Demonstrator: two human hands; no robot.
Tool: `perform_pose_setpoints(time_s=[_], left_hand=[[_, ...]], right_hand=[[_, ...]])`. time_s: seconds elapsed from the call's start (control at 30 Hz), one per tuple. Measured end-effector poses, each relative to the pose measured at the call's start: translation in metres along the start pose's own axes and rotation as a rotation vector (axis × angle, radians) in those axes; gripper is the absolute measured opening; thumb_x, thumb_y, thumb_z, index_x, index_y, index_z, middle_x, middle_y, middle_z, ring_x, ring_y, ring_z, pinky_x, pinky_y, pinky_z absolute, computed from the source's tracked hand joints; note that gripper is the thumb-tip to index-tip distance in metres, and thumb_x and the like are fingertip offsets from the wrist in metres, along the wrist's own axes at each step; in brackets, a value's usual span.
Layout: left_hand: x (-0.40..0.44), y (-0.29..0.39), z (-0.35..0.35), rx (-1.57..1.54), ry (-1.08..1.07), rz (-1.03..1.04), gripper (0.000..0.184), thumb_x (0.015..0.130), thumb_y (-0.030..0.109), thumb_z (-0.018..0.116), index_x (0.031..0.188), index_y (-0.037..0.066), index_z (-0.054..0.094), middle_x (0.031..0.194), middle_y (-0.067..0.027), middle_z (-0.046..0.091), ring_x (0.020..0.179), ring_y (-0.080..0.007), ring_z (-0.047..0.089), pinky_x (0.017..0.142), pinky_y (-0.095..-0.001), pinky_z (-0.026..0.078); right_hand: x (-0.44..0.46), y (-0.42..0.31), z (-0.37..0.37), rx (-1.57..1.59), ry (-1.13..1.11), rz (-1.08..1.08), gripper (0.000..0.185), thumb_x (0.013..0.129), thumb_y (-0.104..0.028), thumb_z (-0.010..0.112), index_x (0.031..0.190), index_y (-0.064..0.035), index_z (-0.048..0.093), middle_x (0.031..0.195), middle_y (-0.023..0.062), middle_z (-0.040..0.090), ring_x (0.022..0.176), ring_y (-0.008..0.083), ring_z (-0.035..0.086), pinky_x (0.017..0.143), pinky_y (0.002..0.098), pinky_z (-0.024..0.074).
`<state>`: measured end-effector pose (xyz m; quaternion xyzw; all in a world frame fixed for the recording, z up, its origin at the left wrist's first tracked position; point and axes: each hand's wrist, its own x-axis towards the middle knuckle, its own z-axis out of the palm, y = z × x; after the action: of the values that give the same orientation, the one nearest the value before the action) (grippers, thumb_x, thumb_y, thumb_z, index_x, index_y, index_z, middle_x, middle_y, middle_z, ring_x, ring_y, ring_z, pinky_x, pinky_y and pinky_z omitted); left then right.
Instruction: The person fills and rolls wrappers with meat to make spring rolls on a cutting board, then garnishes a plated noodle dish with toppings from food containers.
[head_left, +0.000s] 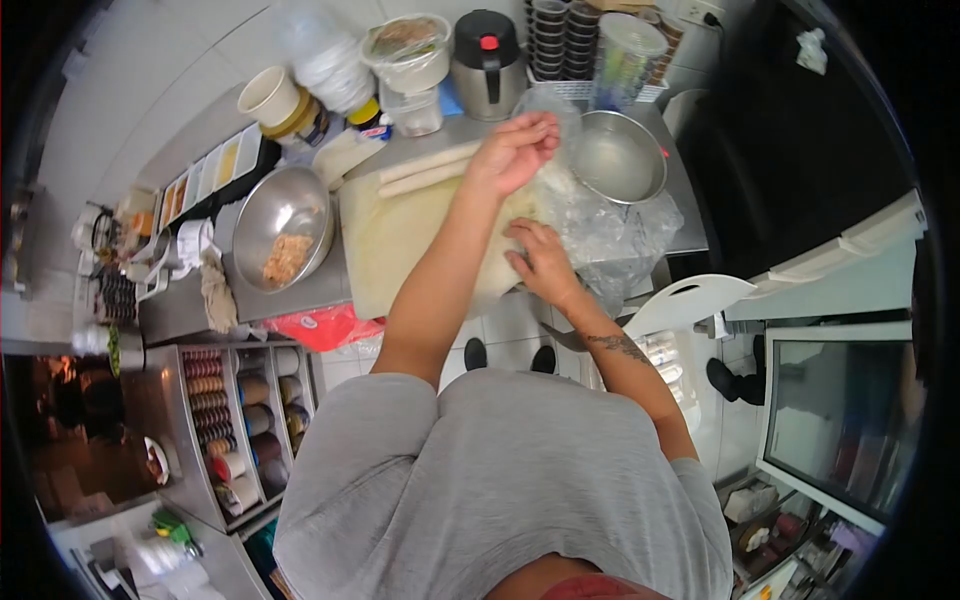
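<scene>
My left hand (516, 152) reaches across the cutting board (400, 245) with its fingers and thumb drawn together. Whether anything small is between the fingertips I cannot tell. Beside that wrist, two long pale dough rolls (425, 172) lie along the board's far side. My right hand (543, 262) rests low at the board's right end, palm down with fingers spread, holding nothing visible. Crumpled clear plastic (625, 235) and whitish flour-like scraps lie just beyond it. A round metal pan (620, 160) with pale contents stands on the right.
A steel bowl (283, 225) with minced filling stands left of the board. Along the wall are a steel jug (489, 70), a covered plastic tub (406, 52) and stacked dark cups (565, 40). A red plastic packet (325, 325) hangs at the counter's front edge. A white chair (690, 300) stands right.
</scene>
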<state>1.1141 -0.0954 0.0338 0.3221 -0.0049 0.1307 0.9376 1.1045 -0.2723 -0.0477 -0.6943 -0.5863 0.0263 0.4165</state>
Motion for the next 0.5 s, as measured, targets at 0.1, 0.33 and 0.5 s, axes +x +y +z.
perform_pose_setpoints(time_s=[0.1, 0.33, 0.5], left_hand=[[-0.064, 0.032, -0.02, 0.313, 0.119, 0.053, 0.012, 0.089, 0.004, 0.058, 0.101, 0.0, 0.058, 0.092, -0.005, 0.059, 0.082, -0.0115, 0.055, 0.069, -0.0256, 0.046], [-0.117, -0.043, -0.081, 1.94, 0.453, 0.506, 0.009, 0.076, -0.005, 0.055, 0.081, 0.002, 0.057, 0.083, -0.0153, 0.057, 0.078, -0.0323, 0.055, 0.071, -0.0412, 0.044], [-0.106, -0.016, -0.096, 1.764, 0.635, 0.529, 0.012, 0.071, -0.008, 0.052, 0.077, 0.002, 0.055, 0.079, -0.0213, 0.055, 0.079, -0.0391, 0.053, 0.073, -0.0473, 0.043]], right_hand=[[0.0, -0.002, -0.002, 0.003, -0.011, -0.008, 0.028, 0.079, -0.01, 0.065, 0.105, -0.0045, 0.057, 0.117, 0.0127, 0.054, 0.106, 0.0355, 0.05, 0.096, 0.0433, 0.0375], [-0.001, -0.004, -0.003, 0.005, -0.026, 0.005, 0.025, 0.079, -0.01, 0.064, 0.103, -0.0045, 0.058, 0.117, 0.0124, 0.055, 0.106, 0.035, 0.05, 0.095, 0.0427, 0.0384], [0.004, 0.0, -0.003, -0.016, -0.024, -0.023, 0.025, 0.079, -0.01, 0.064, 0.103, -0.0049, 0.058, 0.117, 0.0122, 0.055, 0.106, 0.0354, 0.051, 0.094, 0.0423, 0.0392]])
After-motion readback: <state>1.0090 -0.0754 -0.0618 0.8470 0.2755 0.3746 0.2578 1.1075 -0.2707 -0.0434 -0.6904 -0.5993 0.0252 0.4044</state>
